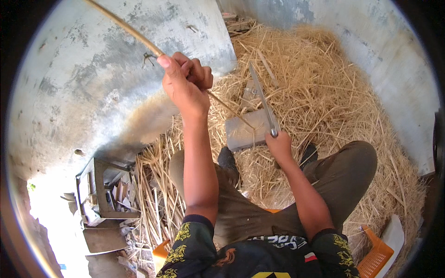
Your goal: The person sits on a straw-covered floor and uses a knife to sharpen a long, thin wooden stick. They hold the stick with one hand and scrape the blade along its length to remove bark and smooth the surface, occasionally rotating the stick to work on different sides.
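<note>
In the head view, the left hand (187, 87) has its fingers curled around a long, thin stick (134, 34), which slants from the upper left down over a grey block (235, 135); whether its tip touches the block is unclear. The right hand (280, 147) is closed on the handle of a long knife (262, 97), blade pointing away over straw (320, 78). The stick looks light, springy and fairly smooth, likely to whip; its thicker part, clear of the blade, seems the best grip.
</note>
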Tool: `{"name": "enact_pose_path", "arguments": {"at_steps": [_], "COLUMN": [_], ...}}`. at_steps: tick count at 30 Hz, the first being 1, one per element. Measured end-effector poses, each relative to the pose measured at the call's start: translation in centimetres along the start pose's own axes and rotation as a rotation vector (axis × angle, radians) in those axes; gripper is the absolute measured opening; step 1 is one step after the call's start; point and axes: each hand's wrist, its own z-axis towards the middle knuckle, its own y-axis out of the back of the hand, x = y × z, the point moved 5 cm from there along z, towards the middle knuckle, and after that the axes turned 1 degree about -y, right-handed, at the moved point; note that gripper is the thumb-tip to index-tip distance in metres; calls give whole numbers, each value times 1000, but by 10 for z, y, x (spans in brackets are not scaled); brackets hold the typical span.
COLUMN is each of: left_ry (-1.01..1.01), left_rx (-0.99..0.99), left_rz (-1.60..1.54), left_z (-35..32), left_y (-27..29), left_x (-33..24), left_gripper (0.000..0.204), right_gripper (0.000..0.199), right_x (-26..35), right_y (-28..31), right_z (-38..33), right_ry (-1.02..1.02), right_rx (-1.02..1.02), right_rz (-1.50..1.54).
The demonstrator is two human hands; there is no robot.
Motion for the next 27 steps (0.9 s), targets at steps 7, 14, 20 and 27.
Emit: {"name": "enact_pose_path", "arguments": {"at_steps": [7, 14, 20, 27], "left_ry": [-35, -59, -103, -68], "left_rx": [-19, -43, -118, -60], "left_rz": [15, 55, 59, 43], "left_z": [-4, -7, 0, -12], "left_y": [-9, -11, 5, -11], "left_x": [7, 6, 5, 4], "left_gripper": [64, 64, 62, 64], "right_gripper": [31, 29, 32, 30], "right_x": [23, -19, 54, -49], "right_y": [-18, -32, -11, -50], "right_z": [-27, -18, -48, -9], "right_ry": [201, 71, 281, 113], "right_rx": [32, 106, 85, 100], "right_rz": [88, -210, -89, -127]}}
